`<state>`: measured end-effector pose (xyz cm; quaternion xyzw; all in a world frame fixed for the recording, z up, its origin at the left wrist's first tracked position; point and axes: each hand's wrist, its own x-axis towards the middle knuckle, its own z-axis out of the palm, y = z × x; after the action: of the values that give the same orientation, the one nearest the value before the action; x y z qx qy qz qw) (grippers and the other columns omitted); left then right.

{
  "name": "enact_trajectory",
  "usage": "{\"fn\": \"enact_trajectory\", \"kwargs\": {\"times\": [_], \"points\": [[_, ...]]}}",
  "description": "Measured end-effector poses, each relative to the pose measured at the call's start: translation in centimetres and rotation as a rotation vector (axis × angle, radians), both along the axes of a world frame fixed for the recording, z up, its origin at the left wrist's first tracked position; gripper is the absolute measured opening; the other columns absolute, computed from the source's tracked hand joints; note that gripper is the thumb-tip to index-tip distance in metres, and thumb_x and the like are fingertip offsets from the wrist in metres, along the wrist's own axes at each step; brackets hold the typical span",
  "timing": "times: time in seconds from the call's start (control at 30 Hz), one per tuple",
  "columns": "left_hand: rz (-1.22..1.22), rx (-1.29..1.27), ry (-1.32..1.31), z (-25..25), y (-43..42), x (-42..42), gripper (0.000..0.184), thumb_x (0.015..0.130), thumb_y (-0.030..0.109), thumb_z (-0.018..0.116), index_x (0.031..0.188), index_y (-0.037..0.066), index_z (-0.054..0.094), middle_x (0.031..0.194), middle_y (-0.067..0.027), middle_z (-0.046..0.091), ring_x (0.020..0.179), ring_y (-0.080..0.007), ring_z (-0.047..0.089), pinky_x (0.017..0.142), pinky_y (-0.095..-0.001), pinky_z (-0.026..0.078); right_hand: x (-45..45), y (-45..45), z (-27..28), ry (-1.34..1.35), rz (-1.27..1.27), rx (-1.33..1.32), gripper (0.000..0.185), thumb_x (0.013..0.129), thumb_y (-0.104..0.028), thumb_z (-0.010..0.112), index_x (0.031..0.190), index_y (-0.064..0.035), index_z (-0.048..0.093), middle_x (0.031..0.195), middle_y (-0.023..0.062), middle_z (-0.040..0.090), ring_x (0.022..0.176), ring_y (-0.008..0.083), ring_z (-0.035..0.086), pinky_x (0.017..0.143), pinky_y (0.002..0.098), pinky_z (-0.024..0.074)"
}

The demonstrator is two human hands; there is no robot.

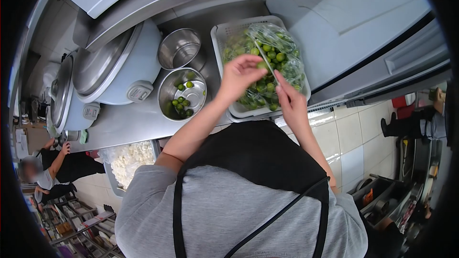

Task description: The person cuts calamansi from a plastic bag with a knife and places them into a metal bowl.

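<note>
My right hand (pixel 290 99) is closed around the handle of a knife (pixel 266 59), its long thin blade pointing up and away to the left. My left hand (pixel 242 74) is pinched at a small green lime (pixel 262 65), beside the blade; the fingers partly hide the fruit. Both hands are above a white plastic basket (pixel 218 43). Inside it, a clear plastic bag (pixel 272 33) lies open over many green limes (pixel 280 57). Left of the basket, a steel bowl (pixel 163 83) holds several limes (pixel 179 104), some of which look cut.
A second steel pot (pixel 180 43) stands behind the bowl on the steel counter (pixel 129 131). Two large lidded cookers (pixel 112 76) are at left. A tub of white pieces (pixel 131 162) sits below the counter. Another person (pixel 52 167) works at far left. A cabinet (pixel 373 33) rises at right.
</note>
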<state>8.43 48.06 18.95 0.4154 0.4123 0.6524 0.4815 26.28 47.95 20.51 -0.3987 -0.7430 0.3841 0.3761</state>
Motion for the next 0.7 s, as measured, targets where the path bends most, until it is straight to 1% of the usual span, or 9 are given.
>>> {"fn": "enact_trajectory", "kwargs": {"times": [0.07,0.13,0.2,0.23,0.3,0.43,0.53,0.67,0.7], "points": [[-0.146,-0.016,0.100,0.5,-1.4,2.3,0.029,0.075,-0.003,0.068,0.102,0.001,0.059,0.092,-0.0029,0.060,0.085,-0.0094,0.058,0.075,-0.0210,0.049,-0.1,1.4,-0.5,-0.018,-0.089,-0.087,0.031,0.090,-0.013,0.051,0.121,-0.0085,0.054,0.105,0.0181,0.062,0.081,0.0220,0.064,0.072,0.0284,0.0467],[-0.128,0.046,0.126,-0.4,-1.0,2.3,0.029,0.075,-0.002,0.068,0.102,0.002,0.060,0.095,-0.0023,0.060,0.084,-0.0088,0.057,0.075,-0.0212,0.049,0.0,1.6,0.1,-0.044,-0.108,-0.114,0.031,0.091,-0.013,0.050,0.121,-0.0083,0.054,0.105,0.0186,0.062,0.082,0.0224,0.064,0.072,0.0288,0.0468],[-0.004,-0.037,-0.014,-1.1,0.4,0.7,0.029,0.075,-0.002,0.068,0.103,0.002,0.060,0.098,-0.0034,0.060,0.085,-0.0088,0.057,0.076,-0.0219,0.048,0.4,0.9,0.7,-0.049,-0.083,-0.160,0.031,0.090,-0.012,0.050,0.121,-0.0080,0.054,0.106,0.0186,0.062,0.086,0.0236,0.064,0.075,0.0295,0.0467],[0.014,-0.016,-0.056,-0.8,0.7,-0.3,0.030,0.075,-0.003,0.067,0.104,0.002,0.060,0.098,-0.0043,0.061,0.085,-0.0095,0.058,0.078,-0.0229,0.048,0.6,0.6,0.5,-0.050,-0.084,-0.159,0.031,0.090,-0.012,0.050,0.121,-0.0080,0.054,0.106,0.0186,0.062,0.086,0.0236,0.064,0.075,0.0295,0.0467],[0.067,0.015,-0.060,-0.5,1.2,-1.4,0.030,0.076,-0.003,0.066,0.105,0.000,0.058,0.094,-0.0053,0.062,0.085,-0.0107,0.059,0.079,-0.0232,0.048,0.9,-0.4,-0.4,0.042,0.016,0.066,0.032,0.090,-0.012,0.051,0.122,-0.0076,0.054,0.106,0.0179,0.062,0.089,0.0243,0.063,0.078,0.0297,0.0464],[0.102,0.012,-0.021,-0.5,1.1,-1.9,0.031,0.076,-0.003,0.066,0.105,-0.002,0.057,0.092,-0.0061,0.062,0.085,-0.0111,0.059,0.078,-0.0231,0.049,1.1,-1.5,-0.6,0.028,0.054,0.011,0.032,0.090,-0.012,0.051,0.122,-0.0072,0.054,0.107,0.0170,0.062,0.091,0.0247,0.063,0.080,0.0296,0.0459],[0.079,-0.023,0.019,-0.8,1.1,-1.7,0.030,0.076,-0.003,0.067,0.104,-0.002,0.057,0.092,-0.0063,0.062,0.085,-0.0111,0.059,0.078,-0.0230,0.049,1.0,-1.4,-0.7,0.018,0.038,-0.010,0.032,0.090,-0.012,0.051,0.122,-0.0077,0.054,0.107,0.0175,0.062,0.087,0.0243,0.063,0.077,0.0290,0.0464],[-0.036,-0.005,0.043,-0.9,0.5,0.0,0.028,0.077,-0.002,0.067,0.103,-0.001,0.057,0.092,-0.0068,0.062,0.084,-0.0108,0.059,0.078,-0.0233,0.049,0.2,-0.3,0.2,-0.050,-0.006,-0.074,0.032,0.090,-0.014,0.051,0.121,-0.0096,0.055,0.105,0.0179,0.062,0.074,0.0232,0.061,0.069,0.0295,0.0465],[-0.053,-0.035,-0.003,-0.9,0.6,0.0,0.026,0.078,0.000,0.066,0.102,-0.002,0.057,0.092,-0.0073,0.062,0.084,-0.0122,0.060,0.079,-0.0242,0.049,0.1,0.0,0.4,-0.061,-0.012,-0.107,0.031,0.090,-0.014,0.051,0.121,-0.0102,0.055,0.104,0.0179,0.062,0.071,0.0229,0.059,0.066,0.0298,0.0463]]}}
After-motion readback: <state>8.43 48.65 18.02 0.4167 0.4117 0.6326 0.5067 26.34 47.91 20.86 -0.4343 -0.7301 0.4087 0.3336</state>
